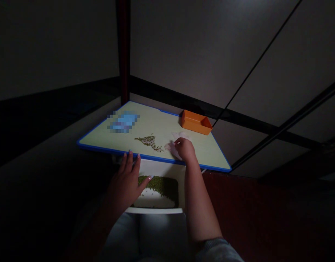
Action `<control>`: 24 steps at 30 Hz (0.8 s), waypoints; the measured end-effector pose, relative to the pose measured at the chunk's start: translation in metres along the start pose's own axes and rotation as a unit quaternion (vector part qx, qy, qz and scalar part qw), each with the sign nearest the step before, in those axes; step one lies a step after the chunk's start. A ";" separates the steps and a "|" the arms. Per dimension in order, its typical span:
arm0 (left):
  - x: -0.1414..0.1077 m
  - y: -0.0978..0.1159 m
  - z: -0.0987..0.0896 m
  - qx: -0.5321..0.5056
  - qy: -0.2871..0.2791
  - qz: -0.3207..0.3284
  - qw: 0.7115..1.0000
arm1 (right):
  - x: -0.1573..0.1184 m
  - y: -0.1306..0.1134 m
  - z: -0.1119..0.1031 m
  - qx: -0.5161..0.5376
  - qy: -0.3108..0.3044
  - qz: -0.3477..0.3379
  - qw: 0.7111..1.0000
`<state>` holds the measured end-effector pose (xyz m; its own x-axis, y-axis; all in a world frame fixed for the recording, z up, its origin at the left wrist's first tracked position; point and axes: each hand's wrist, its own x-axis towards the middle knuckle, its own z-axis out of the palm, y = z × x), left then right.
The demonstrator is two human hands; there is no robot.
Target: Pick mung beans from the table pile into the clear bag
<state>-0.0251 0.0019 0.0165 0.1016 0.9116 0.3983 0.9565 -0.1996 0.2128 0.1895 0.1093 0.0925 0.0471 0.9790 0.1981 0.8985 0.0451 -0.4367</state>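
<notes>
My left hand [129, 178] is spread with its fingertips at the near blue edge of a pale tabletop [145, 116], its thumb over a white bin [159, 210] below. My right hand [185, 149] is closed in a pinch over a thin whitish sheet, perhaps tissue or plastic [172, 150]; what lies between the fingertips is too small to make out. To its left, small green beans or seeds [148, 141] are scattered in a loose patch on the tabletop. More green beans [162, 185] fill the far and right parts of the bin.
An orange rectangular tray [196, 127] stands at the tabletop's far right corner. A blurred-out blue item [124, 122] lies at the far left. Pale panels [197, 47] rise right behind the table, and a dark red post [124, 54] stands at the back left.
</notes>
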 end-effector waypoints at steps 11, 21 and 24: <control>0.000 -0.001 0.002 -0.007 0.014 0.003 1.000 | 0.001 0.008 -0.004 0.043 -0.004 -0.003 0.999; 0.000 -0.001 0.002 -0.012 0.013 0.002 1.000 | 0.000 0.003 -0.001 0.019 -0.017 -0.010 1.000; 0.000 0.000 0.001 -0.010 0.009 0.000 1.000 | -0.001 0.000 -0.001 0.016 -0.020 -0.017 1.000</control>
<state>-0.0252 0.0026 0.0154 0.0958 0.9050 0.4145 0.9511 -0.2060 0.2301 0.1903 0.1078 0.0933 -0.0010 0.9841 0.1777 0.8846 0.0837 -0.4587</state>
